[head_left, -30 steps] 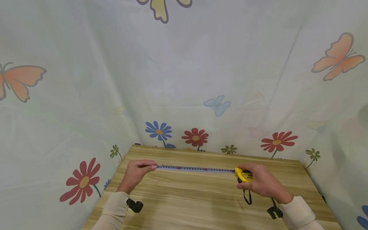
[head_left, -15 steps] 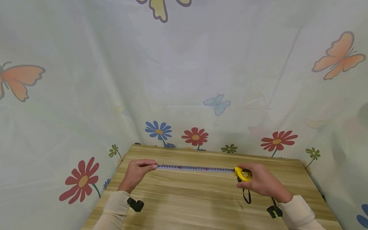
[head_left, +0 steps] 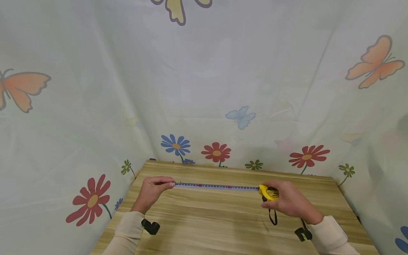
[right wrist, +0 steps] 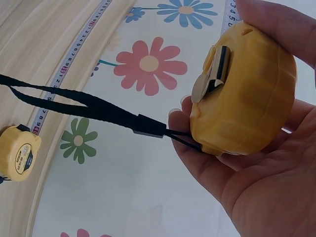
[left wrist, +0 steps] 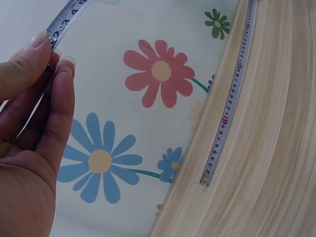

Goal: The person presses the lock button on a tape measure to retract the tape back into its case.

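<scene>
My left hand (head_left: 152, 191) pinches the hook end of a steel tape blade (head_left: 216, 186) between thumb and fingers. The blade runs straight to a yellow tape measure (right wrist: 247, 89) gripped by my right hand (head_left: 294, 200), fingers on top and thumb below. A black wrist strap (right wrist: 118, 116) hangs from this case, and its metal belt clip faces the right wrist camera. On the tabletop lies a second yellow tape measure (right wrist: 19, 153), its blade (left wrist: 224, 118) drawn out along the wood. In the head view this second tape seems largely hidden behind the held one.
The wooden table (head_left: 204, 223) ends at pale curtain-like sheets (head_left: 204, 71) on the back, left and right, printed with flowers and butterflies. A black camera is strapped at each cuff.
My right hand and the yellow case have shifted very slightly left, towards my left hand. My left hand is almost still and keeps its pinch on the blade end.
</scene>
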Tool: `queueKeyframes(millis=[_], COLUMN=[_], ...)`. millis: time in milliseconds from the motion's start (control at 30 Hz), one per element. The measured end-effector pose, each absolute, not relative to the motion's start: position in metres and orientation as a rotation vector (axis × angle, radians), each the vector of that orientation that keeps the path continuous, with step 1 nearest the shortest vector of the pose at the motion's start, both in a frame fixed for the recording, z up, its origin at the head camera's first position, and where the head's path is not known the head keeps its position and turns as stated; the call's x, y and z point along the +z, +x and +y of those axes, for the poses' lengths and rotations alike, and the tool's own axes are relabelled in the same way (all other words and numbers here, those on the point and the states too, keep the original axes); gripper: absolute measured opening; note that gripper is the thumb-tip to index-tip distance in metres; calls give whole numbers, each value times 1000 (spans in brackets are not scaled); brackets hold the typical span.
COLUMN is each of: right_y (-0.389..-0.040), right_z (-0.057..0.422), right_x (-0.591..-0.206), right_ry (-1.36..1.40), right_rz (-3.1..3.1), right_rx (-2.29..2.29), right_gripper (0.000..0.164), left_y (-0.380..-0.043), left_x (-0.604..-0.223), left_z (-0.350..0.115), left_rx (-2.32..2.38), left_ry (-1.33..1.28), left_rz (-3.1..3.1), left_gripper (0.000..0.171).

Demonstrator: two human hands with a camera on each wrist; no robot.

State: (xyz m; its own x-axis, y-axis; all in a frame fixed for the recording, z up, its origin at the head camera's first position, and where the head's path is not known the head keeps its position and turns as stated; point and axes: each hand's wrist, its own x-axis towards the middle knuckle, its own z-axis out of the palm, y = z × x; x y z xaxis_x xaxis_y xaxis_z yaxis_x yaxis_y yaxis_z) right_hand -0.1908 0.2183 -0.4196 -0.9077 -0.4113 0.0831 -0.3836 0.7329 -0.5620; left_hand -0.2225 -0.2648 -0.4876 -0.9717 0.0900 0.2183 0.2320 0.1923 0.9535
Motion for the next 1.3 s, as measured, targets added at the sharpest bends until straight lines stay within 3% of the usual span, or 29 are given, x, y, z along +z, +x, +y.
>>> queueKeyframes(millis=[1300], right_y=[-194], right_z=[213], right_x=[-417], right_ry=[-695], right_rz=[2877], right_rx=[-901], right_gripper=[63], left_y=[-225], left_x=[-484], left_z=[-258], left_rx=[-1918], left_ry=[-277], left_rz=[-2345], left_gripper=[22])
